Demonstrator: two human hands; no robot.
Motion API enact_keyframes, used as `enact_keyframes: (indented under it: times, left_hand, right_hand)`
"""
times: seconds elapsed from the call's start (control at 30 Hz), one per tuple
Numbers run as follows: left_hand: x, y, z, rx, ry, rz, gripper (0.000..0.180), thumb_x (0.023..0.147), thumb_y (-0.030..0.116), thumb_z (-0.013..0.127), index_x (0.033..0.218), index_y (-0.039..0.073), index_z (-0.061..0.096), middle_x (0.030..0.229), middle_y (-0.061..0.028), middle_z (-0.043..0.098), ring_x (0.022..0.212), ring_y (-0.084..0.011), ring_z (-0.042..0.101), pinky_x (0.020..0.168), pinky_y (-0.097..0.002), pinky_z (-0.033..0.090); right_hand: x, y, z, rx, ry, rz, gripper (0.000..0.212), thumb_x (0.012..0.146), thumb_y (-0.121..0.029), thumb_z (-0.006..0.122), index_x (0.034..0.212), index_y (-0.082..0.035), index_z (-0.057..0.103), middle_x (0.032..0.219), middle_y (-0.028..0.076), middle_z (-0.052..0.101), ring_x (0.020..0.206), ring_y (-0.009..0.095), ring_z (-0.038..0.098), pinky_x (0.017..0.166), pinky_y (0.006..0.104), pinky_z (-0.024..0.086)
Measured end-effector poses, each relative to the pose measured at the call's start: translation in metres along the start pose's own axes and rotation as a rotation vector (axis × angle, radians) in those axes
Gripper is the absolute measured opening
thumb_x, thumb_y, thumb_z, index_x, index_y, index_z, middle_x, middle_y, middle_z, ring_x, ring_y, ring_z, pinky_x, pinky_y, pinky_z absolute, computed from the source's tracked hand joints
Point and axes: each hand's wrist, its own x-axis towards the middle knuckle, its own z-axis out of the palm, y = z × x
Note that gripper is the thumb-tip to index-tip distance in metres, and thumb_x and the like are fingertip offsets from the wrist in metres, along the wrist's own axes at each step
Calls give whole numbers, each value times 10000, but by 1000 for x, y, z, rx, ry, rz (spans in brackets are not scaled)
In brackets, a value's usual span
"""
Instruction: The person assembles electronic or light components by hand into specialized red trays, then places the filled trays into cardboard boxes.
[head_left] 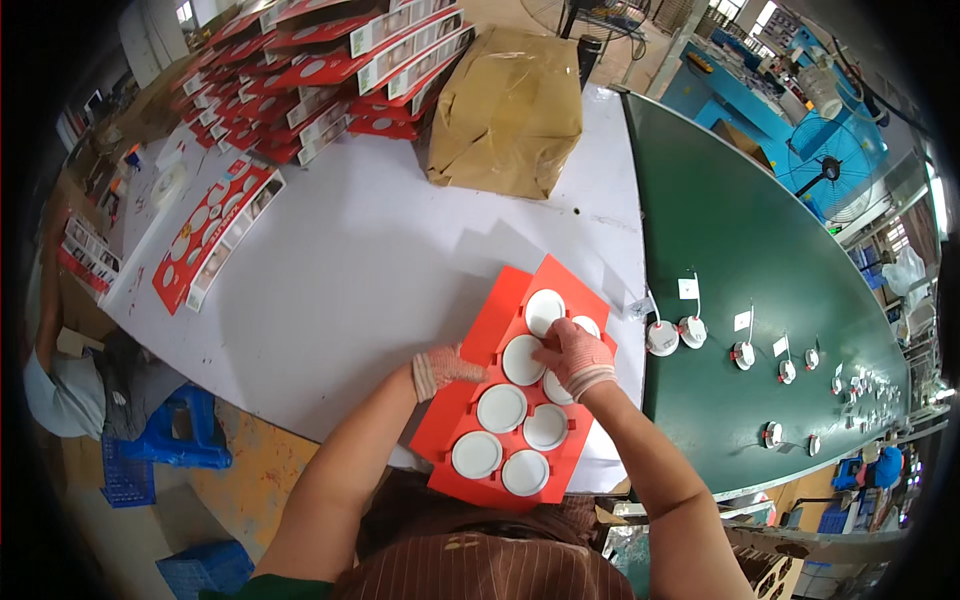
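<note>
A red cardboard insert (505,345) lies at the table's front edge, with white round discs (501,409) sitting in two rows of holes. My left hand (447,370), in a striped knit glove with bare fingertips, holds the insert's left edge. My right hand (578,358), gloved the same way, reaches over the right row. Its fingers are bent together at the rim of an upper disc (523,360) and partly cover the discs beside it.
Red printed cartons (320,70) are piled at the back left, beside a taped brown box (510,110). One flat carton (215,235) lies left. On the right, a green conveyor (720,220) carries several white round lights (662,338) with wires. Another person (65,390) is at far left.
</note>
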Motion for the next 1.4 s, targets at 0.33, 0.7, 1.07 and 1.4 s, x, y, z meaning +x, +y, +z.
enact_keyframes:
  times: [0.33, 0.7, 1.07, 1.4]
  left_hand:
    - [-3, 5, 3, 20, 125, -77, 542, 719, -28, 699, 1216, 79, 512, 1092, -46, 591, 970, -150, 585, 835, -314, 515]
    - [36, 48, 28, 410, 390, -167, 825, 747, 289, 714, 1377, -19, 279, 1355, -146, 418, 1199, -233, 471, 968, -358, 429]
    - [26, 45, 63, 241, 381, 0, 765, 675, 192, 802, 1311, 35, 407, 1225, -101, 539, 1096, -199, 535, 924, -312, 456]
    - [-5, 56, 23, 163, 702, -57, 601, 740, 426, 711, 1164, 24, 574, 1103, -109, 622, 1000, -208, 600, 853, -343, 482]
  right_hand:
    - [-18, 21, 12, 185, 90, 44, 260, 799, -243, 644, 957, -42, 597, 841, 135, 638, 788, 269, 621, 707, 351, 487]
    - [-41, 105, 43, 613, 287, 435, 613, 816, -359, 593, 1248, 54, 458, 1063, 197, 626, 934, 257, 613, 822, 338, 469]
    - [-17, 48, 41, 1305, 108, 367, 446, 802, -158, 712, 1165, 15, 519, 1072, 95, 628, 924, 163, 592, 823, 298, 490]
    - [5, -17, 20, 831, 38, 292, 554, 789, -447, 643, 1034, 49, 627, 882, 93, 650, 774, 165, 585, 683, 334, 477]
